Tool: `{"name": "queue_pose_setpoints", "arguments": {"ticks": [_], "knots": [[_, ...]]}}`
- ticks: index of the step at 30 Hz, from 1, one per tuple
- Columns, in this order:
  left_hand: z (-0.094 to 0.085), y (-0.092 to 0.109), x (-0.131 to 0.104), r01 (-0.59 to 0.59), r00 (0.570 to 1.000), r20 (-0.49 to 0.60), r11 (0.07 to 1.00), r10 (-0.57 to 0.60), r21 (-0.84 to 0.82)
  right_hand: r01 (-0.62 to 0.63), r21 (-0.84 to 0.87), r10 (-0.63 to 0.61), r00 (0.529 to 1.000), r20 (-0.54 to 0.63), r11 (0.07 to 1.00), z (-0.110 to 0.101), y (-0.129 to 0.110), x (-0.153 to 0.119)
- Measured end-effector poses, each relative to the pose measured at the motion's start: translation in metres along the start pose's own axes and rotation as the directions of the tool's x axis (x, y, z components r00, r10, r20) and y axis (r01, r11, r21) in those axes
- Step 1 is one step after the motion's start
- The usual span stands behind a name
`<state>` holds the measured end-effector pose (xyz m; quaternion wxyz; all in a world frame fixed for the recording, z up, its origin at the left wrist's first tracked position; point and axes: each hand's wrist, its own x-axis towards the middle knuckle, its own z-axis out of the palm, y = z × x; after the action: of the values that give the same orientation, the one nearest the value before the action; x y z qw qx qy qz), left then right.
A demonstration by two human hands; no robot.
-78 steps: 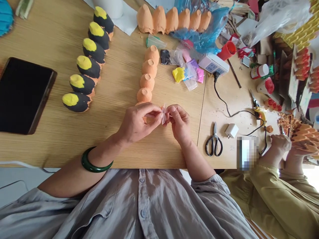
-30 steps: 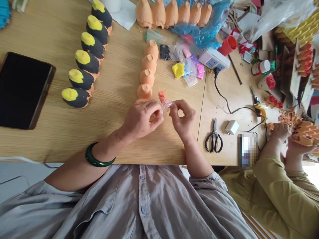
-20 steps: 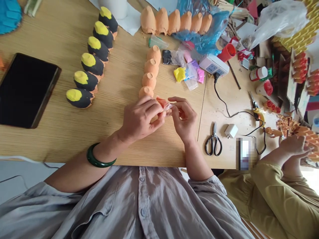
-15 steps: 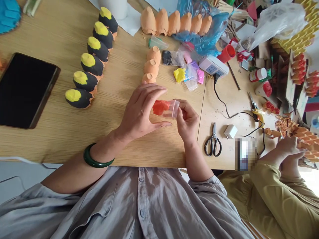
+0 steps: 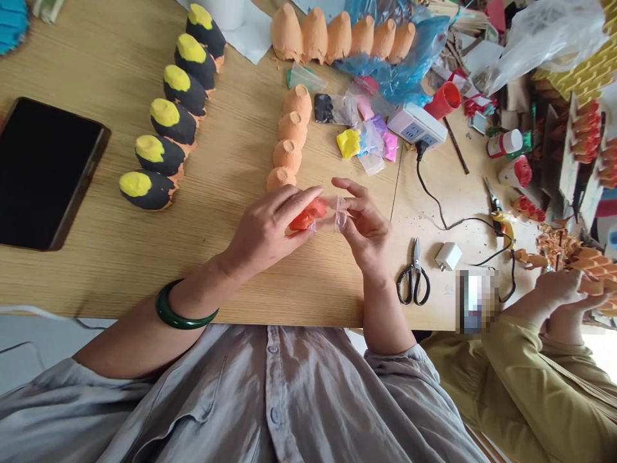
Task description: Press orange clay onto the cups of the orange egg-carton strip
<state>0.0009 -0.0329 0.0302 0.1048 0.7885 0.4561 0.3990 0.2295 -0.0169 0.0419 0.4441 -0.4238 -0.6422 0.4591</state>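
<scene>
Between my hands is a small clear plastic bag (image 5: pixel 340 213) with a lump of red modelling clay (image 5: pixel 309 213) at its left end. My left hand (image 5: pixel 270 225), a dark green bangle on its wrist, is closed around the clay end, thumb below and fingers above. At the other end, my right hand (image 5: pixel 369 231) pinches the bag's clear edge between thumb and fingers, its index finger lifted. Just beyond my left hand runs a row of orange egg-carton cones (image 5: pixel 289 154), its near end partly behind my fingers.
Black cones with yellow tops (image 5: pixel 166 119) line the left, beside a black tablet (image 5: pixel 51 173). Bags of coloured clay (image 5: pixel 366 145), a power strip (image 5: pixel 417 125), scissors (image 5: pixel 413 276) and a white plug adapter (image 5: pixel 448 256) lie right. A co-worker's hands (image 5: pixel 563 289) hold carton pieces.
My left fingers have closed from a wide spread onto the clay end of the bag. My right fingers have loosened and opened out somewhat at the clear end. The view has shifted slightly.
</scene>
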Motion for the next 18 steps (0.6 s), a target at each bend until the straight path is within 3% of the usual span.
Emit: {"name": "queue_pose_setpoints", "arguments": {"ticks": [4, 8, 14, 18], "knots": [[-0.003, -0.002, 0.001, 0.045, 0.997, 0.065, 0.999, -0.045, 0.004, -0.068, 0.02, 0.068, 0.997, -0.032, 0.997, 0.004, 0.002, -0.006], [-0.005, -0.004, 0.002, 0.024, 0.995, 0.098, 0.999, -0.02, -0.037, -0.033, 0.051, 0.033, 0.999, 0.007, 0.998, 0.01, 0.003, -0.008], [-0.002, -0.004, 0.001, -0.011, 0.999, 0.039, 1.0, 0.012, -0.028, -0.007, 0.172, 0.003, 1.0, 0.023, 0.985, 0.017, -0.001, -0.007], [-0.002, -0.005, 0.0, 0.007, 1.0, 0.021, 1.0, -0.007, -0.018, -0.041, 0.123, 0.043, 0.999, -0.018, 0.992, 0.023, -0.003, -0.01]]}}
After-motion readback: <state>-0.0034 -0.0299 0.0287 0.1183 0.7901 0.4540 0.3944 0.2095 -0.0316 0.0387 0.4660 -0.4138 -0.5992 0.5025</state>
